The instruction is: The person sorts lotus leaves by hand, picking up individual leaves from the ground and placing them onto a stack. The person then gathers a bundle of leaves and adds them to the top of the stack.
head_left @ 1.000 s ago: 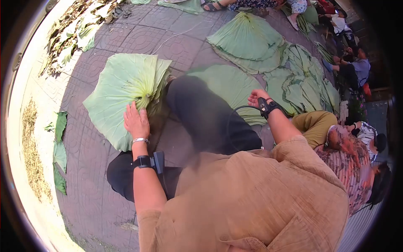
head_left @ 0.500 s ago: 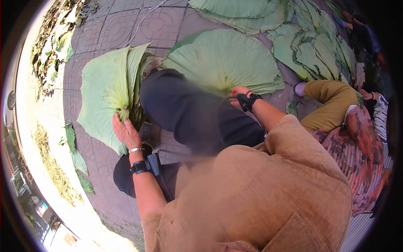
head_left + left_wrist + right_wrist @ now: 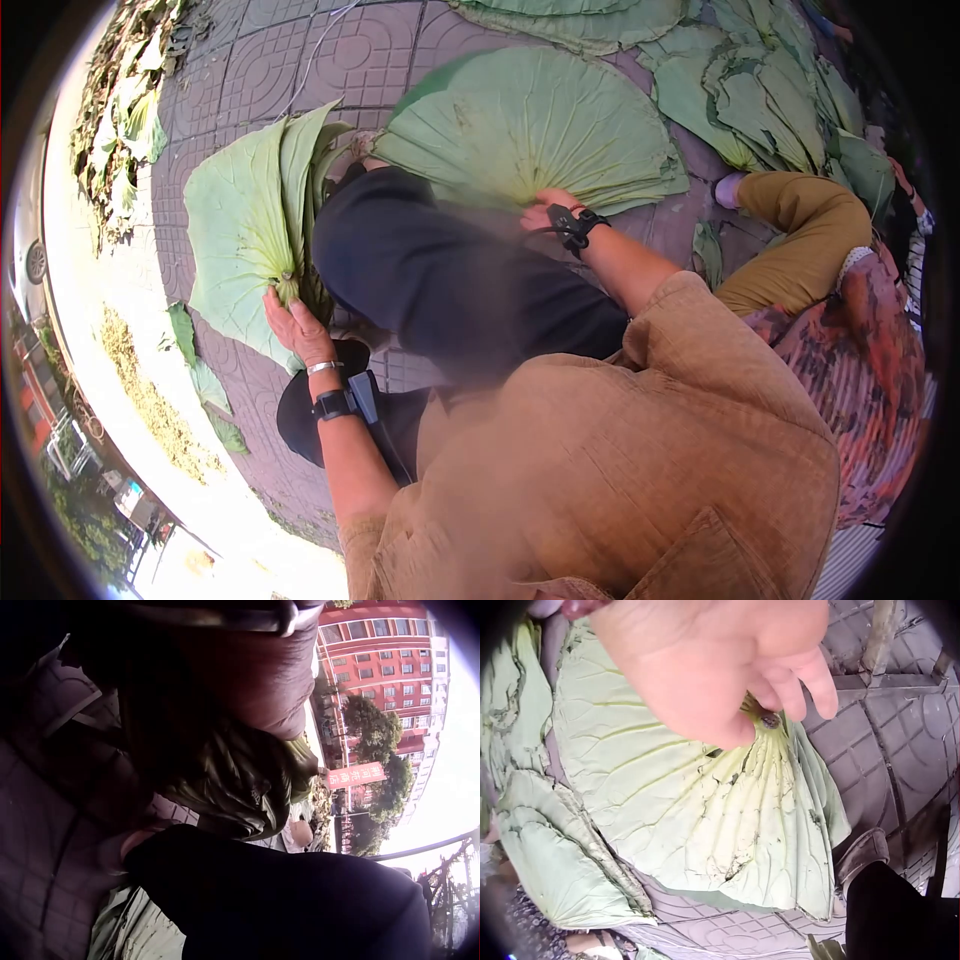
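My left hand [image 3: 300, 330] grips the gathered stem end of a folded bundle of large green leaves [image 3: 235, 220], with thumb and fingers on either side of it. In the left wrist view that hand [image 3: 262, 682] is mostly in shadow over the crumpled leaves [image 3: 232, 780]. My right hand [image 3: 555, 208] is at the near edge of a fanned leaf stack [image 3: 530, 120] beyond the dark-trousered knee. In the right wrist view the thumb and fingers of the hand [image 3: 720, 667] pinch the stem end of the stack [image 3: 682, 802].
More flattened leaves [image 3: 760, 100] lie on the paving at the upper right. A person in mustard trousers [image 3: 800, 230] sits close on the right. Small leaves [image 3: 205, 380] and a dry leaf heap [image 3: 120, 110] lie to the left. The dark-trousered knee [image 3: 370, 230] stands between both hands.
My right hand has come down from the air onto the stem end of the fanned stack. My left hand has closed round the bundle's stem end, and the bundle stands more folded.
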`<state>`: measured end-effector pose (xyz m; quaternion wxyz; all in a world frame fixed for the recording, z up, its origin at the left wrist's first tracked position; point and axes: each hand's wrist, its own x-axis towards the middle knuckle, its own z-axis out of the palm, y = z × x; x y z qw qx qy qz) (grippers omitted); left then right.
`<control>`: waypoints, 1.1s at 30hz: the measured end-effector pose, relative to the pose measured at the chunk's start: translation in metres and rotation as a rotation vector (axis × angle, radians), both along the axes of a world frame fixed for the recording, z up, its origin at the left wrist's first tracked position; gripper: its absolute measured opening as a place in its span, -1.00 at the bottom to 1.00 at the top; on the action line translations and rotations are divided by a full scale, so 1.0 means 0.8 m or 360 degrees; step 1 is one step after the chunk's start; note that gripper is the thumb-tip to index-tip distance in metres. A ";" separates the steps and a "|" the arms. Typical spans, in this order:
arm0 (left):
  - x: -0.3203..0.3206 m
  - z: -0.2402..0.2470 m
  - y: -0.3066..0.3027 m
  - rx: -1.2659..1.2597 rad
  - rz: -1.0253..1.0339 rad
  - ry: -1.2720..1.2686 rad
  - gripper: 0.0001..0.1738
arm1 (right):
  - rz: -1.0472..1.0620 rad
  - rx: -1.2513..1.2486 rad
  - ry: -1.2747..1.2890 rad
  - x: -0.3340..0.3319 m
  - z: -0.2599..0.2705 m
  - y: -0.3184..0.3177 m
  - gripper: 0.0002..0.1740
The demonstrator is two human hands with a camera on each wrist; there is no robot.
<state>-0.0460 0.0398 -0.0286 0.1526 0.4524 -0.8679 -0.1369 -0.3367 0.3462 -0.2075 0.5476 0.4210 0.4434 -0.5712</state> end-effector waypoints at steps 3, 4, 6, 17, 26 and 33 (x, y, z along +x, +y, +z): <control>0.001 0.000 0.000 0.0016 0.0007 0.0009 -0.34 | 0.0010 -0.0095 0.0071 -0.001 0.006 0.000 -0.74; 0.001 0.000 0.000 0.0024 0.0008 0.0015 -0.34 | 0.0016 -0.0129 0.0081 -0.002 0.004 0.001 -0.75; 0.003 -0.003 -0.003 0.0023 0.0026 0.0006 -0.34 | -0.0071 -0.0090 0.0119 -0.001 -0.003 0.000 -0.76; 0.002 0.000 -0.002 0.0032 0.0021 0.0017 -0.33 | -0.0626 0.0016 0.0195 -0.051 0.032 -0.006 -0.77; -0.001 0.002 0.001 0.0045 0.0043 0.0029 -0.33 | -0.0123 0.0126 0.0270 -0.024 -0.014 0.044 -0.64; -0.001 -0.001 0.000 0.0032 0.0020 0.0056 -0.32 | -0.0028 0.0204 0.0065 -0.004 -0.039 0.029 -0.64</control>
